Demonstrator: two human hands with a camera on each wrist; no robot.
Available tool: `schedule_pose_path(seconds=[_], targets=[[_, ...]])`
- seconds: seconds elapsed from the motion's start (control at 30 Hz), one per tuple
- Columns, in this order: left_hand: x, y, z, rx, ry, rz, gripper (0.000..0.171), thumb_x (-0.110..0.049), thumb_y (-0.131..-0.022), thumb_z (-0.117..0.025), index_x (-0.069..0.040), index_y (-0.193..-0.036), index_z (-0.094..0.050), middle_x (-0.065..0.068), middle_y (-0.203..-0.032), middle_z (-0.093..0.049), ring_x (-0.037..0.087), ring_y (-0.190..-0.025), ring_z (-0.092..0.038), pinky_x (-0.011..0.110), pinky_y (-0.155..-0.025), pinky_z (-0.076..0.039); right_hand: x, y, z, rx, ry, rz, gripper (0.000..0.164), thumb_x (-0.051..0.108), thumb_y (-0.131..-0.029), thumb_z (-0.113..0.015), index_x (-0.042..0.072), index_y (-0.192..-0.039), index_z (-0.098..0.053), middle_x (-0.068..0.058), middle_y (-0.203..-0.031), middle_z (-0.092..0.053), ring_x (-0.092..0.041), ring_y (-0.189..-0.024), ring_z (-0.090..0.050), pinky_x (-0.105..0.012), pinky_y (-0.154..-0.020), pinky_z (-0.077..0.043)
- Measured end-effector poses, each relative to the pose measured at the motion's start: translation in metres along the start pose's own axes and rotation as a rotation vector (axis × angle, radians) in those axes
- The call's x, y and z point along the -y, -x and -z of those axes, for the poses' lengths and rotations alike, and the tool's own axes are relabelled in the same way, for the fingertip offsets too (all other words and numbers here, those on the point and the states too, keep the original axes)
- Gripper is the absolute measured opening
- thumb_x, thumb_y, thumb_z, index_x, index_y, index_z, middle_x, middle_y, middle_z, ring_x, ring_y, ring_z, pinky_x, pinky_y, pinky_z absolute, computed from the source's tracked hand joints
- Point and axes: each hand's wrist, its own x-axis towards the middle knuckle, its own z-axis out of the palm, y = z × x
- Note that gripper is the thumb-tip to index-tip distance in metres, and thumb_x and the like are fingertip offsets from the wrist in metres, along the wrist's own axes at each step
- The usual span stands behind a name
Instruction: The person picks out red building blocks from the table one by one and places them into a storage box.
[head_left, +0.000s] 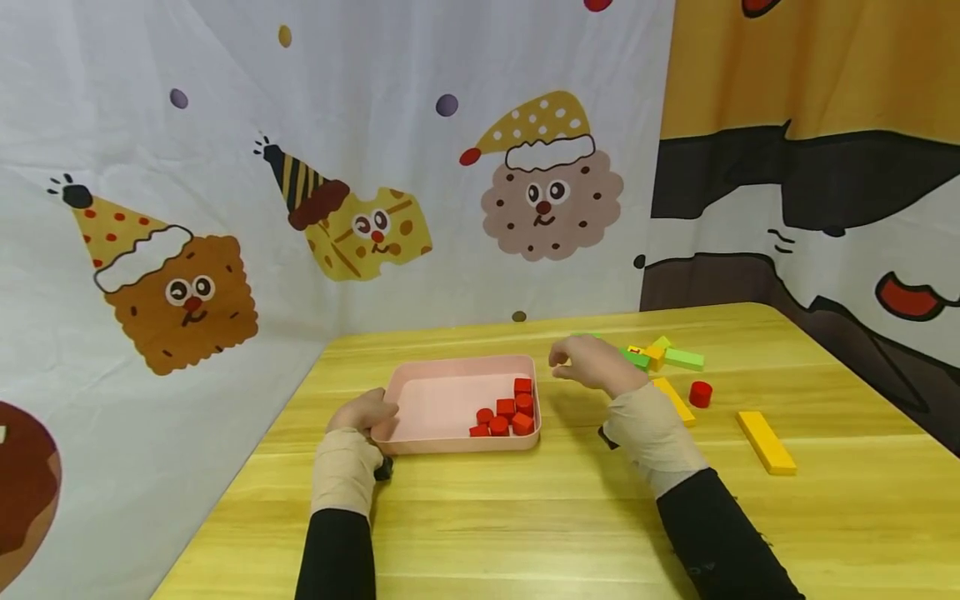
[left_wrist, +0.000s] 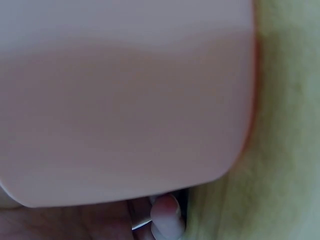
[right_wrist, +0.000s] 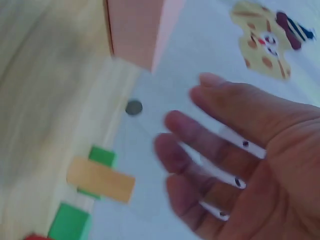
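A shallow pink tray (head_left: 438,404) lies on the wooden table. Several red blocks (head_left: 522,424), cubes and cylinders, are gathered toward its right end. At the tray's left end, my left hand (head_left: 362,412) grips the rim. The left wrist view is filled by the tray's pink surface (left_wrist: 125,110), with part of the hand (left_wrist: 95,220) along its lower edge. My right hand (head_left: 592,364) hovers just beyond the tray's right side, holding nothing. The right wrist view shows its fingers (right_wrist: 215,145) loosely bent and apart from the thumb.
Right of the tray lie a red cylinder (head_left: 701,394), a long yellow block (head_left: 767,443) and another yellow block (head_left: 674,402) partly behind the right wrist. Farther back are several green blocks (head_left: 684,359) and an orange-yellow one (head_left: 655,357). A printed curtain (head_left: 450,300) hangs behind the table.
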Motion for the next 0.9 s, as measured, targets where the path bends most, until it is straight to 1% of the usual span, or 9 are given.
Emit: schedule_pose_path(seconds=[0.1,0.23,0.3,0.43,0.5,0.67,0.8,0.9], targets=[[0.000,0.000,-0.001,-0.006,-0.032,0.002,0.066,-0.020,-0.098,-0.043,0.006,-0.148,-0.008,0.031,-0.153,-0.009,0.045,-0.137,-0.012,0.055,-0.110,-0.025,-0.011,0.011,0.008,0.056,-0.021,-0.072,0.019,0.015,-0.090,-0.063,0.007,-0.107,-0.065,-0.011,-0.105,-0.066,-0.025,-0.091,-0.060,-0.042,-0.078,-0.052],[0.002,-0.001,-0.002,-0.013,-0.015,0.020,0.067,-0.021,-0.098,-0.043,0.005,-0.149,-0.007,0.030,-0.154,-0.007,0.045,-0.137,-0.009,0.055,-0.111,-0.023,-0.025,0.023,0.016,0.096,-0.046,-0.164,0.023,0.016,-0.090,-0.063,0.006,-0.111,-0.064,-0.013,-0.107,-0.065,-0.023,-0.087,-0.059,-0.041,-0.073,-0.052],[0.003,-0.001,-0.003,-0.018,-0.011,0.024,0.067,-0.020,-0.098,-0.043,0.005,-0.148,-0.007,0.030,-0.154,-0.007,0.045,-0.137,-0.009,0.055,-0.111,-0.023,-0.031,0.028,0.020,0.100,-0.057,-0.195,0.024,0.016,-0.090,-0.063,0.005,-0.112,-0.063,-0.014,-0.108,-0.064,-0.023,-0.086,-0.058,-0.041,-0.073,-0.051],[0.004,-0.001,-0.003,-0.027,-0.068,0.021,0.065,-0.021,-0.098,-0.042,0.005,-0.148,-0.010,0.030,-0.153,-0.011,0.045,-0.137,-0.013,0.055,-0.110,-0.025,-0.040,0.035,0.024,0.090,-0.063,-0.233,0.024,0.015,-0.089,-0.064,0.004,-0.110,-0.064,-0.020,-0.114,-0.061,-0.025,-0.085,-0.055,-0.042,-0.072,-0.050],[0.004,0.000,-0.004,-0.030,-0.095,0.016,0.065,-0.022,-0.098,-0.042,0.006,-0.148,-0.010,0.031,-0.153,-0.012,0.045,-0.137,-0.014,0.055,-0.109,-0.027,-0.044,0.037,0.024,0.084,-0.063,-0.249,0.022,0.014,-0.088,-0.065,0.003,-0.107,-0.064,-0.021,-0.115,-0.060,-0.025,-0.081,-0.055,-0.041,-0.070,-0.049],[0.001,0.002,-0.003,-0.031,-0.111,-0.002,0.065,-0.021,-0.098,-0.042,0.008,-0.147,-0.011,0.033,-0.152,-0.012,0.046,-0.136,-0.016,0.055,-0.108,-0.029,-0.053,0.041,0.024,0.082,-0.072,-0.277,0.021,0.014,-0.086,-0.067,0.002,-0.103,-0.064,-0.017,-0.105,-0.062,-0.022,-0.069,-0.054,-0.036,-0.062,-0.047],[0.000,-0.001,-0.002,-0.036,-0.120,-0.010,0.064,-0.021,-0.098,-0.042,0.009,-0.146,-0.013,0.033,-0.151,-0.014,0.046,-0.135,-0.017,0.056,-0.108,-0.028,-0.059,0.041,0.022,0.082,-0.067,-0.300,0.025,0.016,-0.087,-0.067,0.001,-0.107,-0.063,-0.014,-0.100,-0.062,-0.021,-0.068,-0.053,-0.037,-0.061,-0.047],[0.001,-0.003,-0.002,-0.042,-0.110,-0.011,0.063,-0.020,-0.098,-0.043,0.009,-0.146,-0.016,0.033,-0.151,-0.016,0.045,-0.135,-0.020,0.055,-0.107,-0.029,-0.063,0.040,0.018,0.084,-0.061,-0.321,0.025,0.018,-0.087,-0.066,0.002,-0.106,-0.063,-0.011,-0.094,-0.063,-0.021,-0.068,-0.054,-0.037,-0.062,-0.047]])
